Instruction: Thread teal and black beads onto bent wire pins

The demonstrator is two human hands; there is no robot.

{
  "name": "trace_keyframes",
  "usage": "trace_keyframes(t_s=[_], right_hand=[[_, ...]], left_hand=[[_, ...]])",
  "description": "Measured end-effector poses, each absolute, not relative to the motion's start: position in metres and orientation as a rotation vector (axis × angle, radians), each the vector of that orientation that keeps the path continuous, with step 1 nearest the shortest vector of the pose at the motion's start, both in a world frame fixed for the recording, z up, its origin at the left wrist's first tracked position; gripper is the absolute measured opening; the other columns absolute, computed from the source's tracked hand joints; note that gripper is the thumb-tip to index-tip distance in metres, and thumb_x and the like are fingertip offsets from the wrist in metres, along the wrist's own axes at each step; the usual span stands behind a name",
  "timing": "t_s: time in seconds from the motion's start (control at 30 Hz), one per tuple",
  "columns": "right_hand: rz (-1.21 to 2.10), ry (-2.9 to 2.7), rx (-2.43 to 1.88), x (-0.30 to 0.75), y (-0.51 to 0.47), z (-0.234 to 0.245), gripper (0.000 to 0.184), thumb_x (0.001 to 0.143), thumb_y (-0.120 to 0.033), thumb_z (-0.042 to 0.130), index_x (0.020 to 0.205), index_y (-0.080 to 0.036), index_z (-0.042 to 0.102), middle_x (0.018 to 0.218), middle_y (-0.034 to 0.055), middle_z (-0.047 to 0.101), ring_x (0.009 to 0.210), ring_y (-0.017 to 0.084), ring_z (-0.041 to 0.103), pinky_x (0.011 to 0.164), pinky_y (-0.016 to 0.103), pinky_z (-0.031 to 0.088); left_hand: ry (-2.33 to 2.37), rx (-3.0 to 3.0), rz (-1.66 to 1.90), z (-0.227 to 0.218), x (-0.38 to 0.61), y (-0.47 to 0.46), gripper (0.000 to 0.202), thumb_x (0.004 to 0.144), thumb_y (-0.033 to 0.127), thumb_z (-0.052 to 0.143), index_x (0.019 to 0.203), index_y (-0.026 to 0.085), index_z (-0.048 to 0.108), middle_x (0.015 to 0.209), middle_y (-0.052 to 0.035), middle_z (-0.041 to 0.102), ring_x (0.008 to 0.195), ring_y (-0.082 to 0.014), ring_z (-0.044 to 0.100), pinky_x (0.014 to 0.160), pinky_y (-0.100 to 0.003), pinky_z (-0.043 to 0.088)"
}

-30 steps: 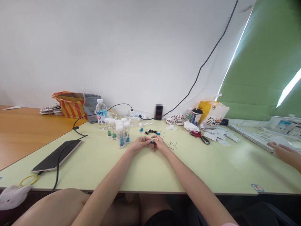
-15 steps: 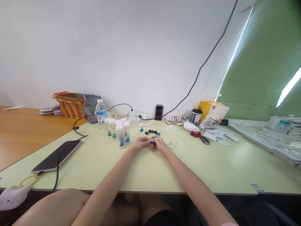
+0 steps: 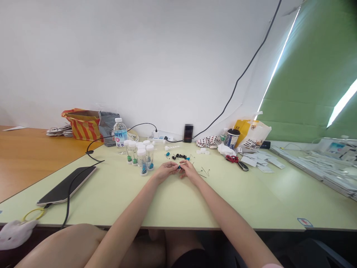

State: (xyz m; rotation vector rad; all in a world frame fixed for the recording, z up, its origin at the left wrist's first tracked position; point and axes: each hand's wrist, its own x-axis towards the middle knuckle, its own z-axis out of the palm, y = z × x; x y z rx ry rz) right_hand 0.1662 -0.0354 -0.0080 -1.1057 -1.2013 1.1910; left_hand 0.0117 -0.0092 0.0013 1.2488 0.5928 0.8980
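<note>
Pale-green flat tabletop (image 3: pixel 178 208); above it, the left hand (image 3: pixel 166 170) and right hand (image 3: pixel 190 170) both pinch a small, rounded, blue-and-dark, plastic-looking piece (image 3: pixel 179 167), likely light, stiff and slippery, best gripped by its sides.

This looks like a plain workroom, perhaps an office corner given over to small handwork: a pale green worktable (image 3: pixel 178 210) stands against a white wall (image 3: pixel 139 56), with a wood-coloured surface (image 3: pixel 28 158) adjoining at the left and a green blind (image 3: pixel 312 74) edged with light at the right. Capped clear tubes (image 3: pixel 142 165) stand in a cluster near small black and blue pieces (image 3: pixel 181 156), and white cards (image 3: pixel 256 158) lie in a loose pile farther right. A power strip (image 3: pixel 161 140), a water bottle (image 3: pixel 120 137), a lidded cup (image 3: pixel 231 141) and a striped bag (image 3: pixel 86 124) suggest a shared desk.
</note>
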Motion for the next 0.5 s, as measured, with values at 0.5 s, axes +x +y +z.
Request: trace_keyframes(t_s=[0.5], right_hand=[[1.210, -1.208, -1.068, 0.1668, -0.0390, -0.0037, 0.023, 0.068, -0.028, 0.055, 0.089, -0.022, 0.048, 0.072, -0.0014, 0.050, 0.058, 0.011, 0.052, 0.043, 0.024, 0.049]], left_hand=[[0.588, 1.234, 0.896, -0.0004, 0.0119, -0.0077, 0.028, 0.058, 0.029, 0.075, 0.077, 0.012, 0.064, 0.072, -0.0039, 0.065, 0.068, -0.0122, 0.059, 0.076, -0.030, 0.043]])
